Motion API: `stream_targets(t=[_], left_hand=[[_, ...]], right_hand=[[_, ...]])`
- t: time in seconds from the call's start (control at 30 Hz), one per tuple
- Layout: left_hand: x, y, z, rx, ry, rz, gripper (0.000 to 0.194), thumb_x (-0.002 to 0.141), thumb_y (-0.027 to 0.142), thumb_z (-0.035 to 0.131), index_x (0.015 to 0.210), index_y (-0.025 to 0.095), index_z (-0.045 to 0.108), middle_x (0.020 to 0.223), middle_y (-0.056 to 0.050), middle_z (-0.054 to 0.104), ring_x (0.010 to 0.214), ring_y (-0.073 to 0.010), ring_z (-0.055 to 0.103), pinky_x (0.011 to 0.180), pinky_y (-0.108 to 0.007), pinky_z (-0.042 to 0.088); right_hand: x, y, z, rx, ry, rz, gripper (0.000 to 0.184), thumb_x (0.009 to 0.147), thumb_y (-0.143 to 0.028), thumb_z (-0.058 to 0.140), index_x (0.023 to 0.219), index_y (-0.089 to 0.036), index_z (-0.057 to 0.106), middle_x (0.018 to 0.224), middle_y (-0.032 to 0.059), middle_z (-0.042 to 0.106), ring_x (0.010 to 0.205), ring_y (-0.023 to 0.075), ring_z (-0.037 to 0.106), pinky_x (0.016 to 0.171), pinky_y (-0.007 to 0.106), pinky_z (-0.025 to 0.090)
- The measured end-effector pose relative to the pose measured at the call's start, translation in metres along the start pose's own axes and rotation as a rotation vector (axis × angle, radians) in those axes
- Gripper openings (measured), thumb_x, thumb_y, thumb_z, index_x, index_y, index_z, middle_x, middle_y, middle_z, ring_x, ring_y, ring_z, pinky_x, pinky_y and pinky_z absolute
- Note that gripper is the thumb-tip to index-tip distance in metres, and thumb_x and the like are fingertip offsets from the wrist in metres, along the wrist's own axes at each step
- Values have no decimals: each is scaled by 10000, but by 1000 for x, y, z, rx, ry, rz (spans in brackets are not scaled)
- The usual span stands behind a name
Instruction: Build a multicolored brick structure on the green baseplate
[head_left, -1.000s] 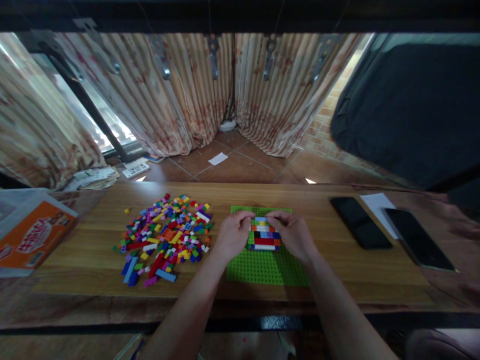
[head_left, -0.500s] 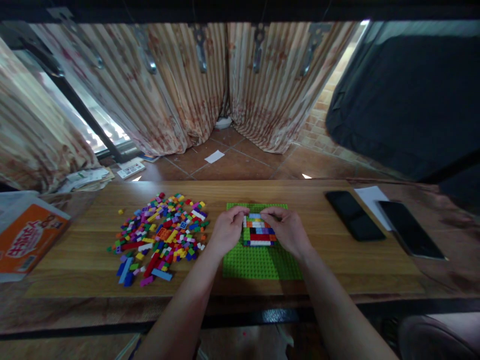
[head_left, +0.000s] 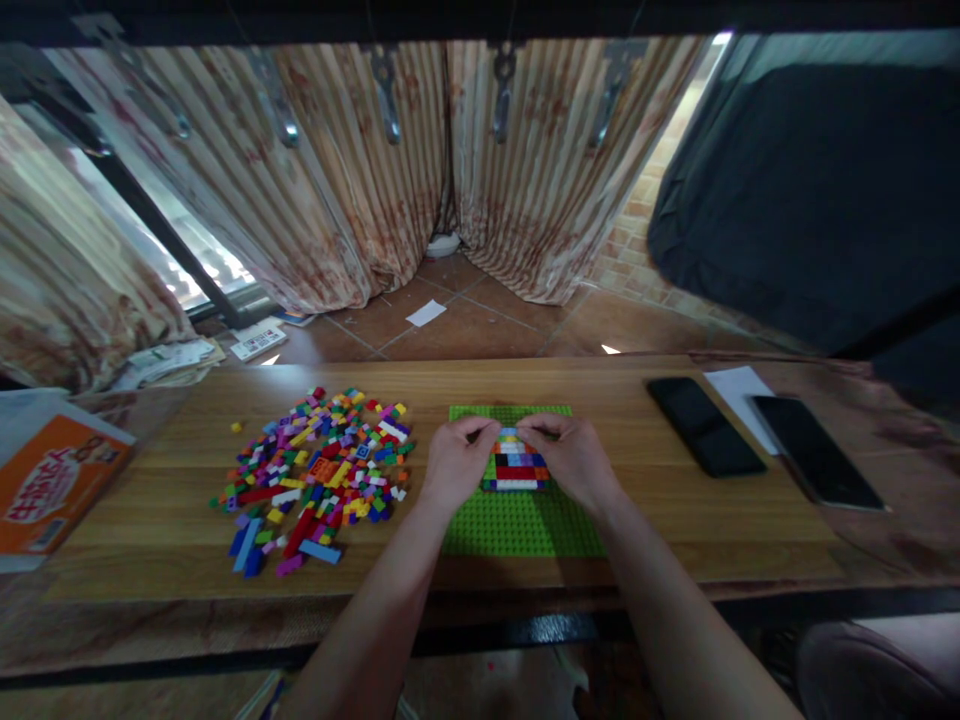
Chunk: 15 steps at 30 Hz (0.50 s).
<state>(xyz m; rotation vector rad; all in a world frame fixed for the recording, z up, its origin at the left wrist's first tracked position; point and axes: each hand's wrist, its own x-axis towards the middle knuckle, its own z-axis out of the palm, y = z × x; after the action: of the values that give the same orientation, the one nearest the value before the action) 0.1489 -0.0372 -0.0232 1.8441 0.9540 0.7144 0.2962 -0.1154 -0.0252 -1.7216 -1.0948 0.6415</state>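
With left hand (head_left: 459,458) and right hand (head_left: 574,455) curled inward at either side of the far end of the brick rows (head_left: 519,472), on the green baseplate (head_left: 502,532) — cannot tell whether pinching anything. Best to align edges squarely, then press straight down — evenly, without nudging the rows.

Wooden board (head_left: 720,530) — loose brick pile (head_left: 321,468), left | green baseplate (head_left: 480,528), mid-board | 1 dark phone (head_left: 705,426) — near right edge
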Motion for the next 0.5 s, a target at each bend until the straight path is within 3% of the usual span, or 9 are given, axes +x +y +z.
stream_targets(t=[0.5], left_hand=[[0,1,3,38,84,12,196,856,247,580,800,197,761,811,-9,771,759,-168,692,748,-263,517]], right_hand=[[-2,2,1,-2,0,-1,203,813,-352,619,805,-219,772,807,14,757,757,177,666,733,296,493]])
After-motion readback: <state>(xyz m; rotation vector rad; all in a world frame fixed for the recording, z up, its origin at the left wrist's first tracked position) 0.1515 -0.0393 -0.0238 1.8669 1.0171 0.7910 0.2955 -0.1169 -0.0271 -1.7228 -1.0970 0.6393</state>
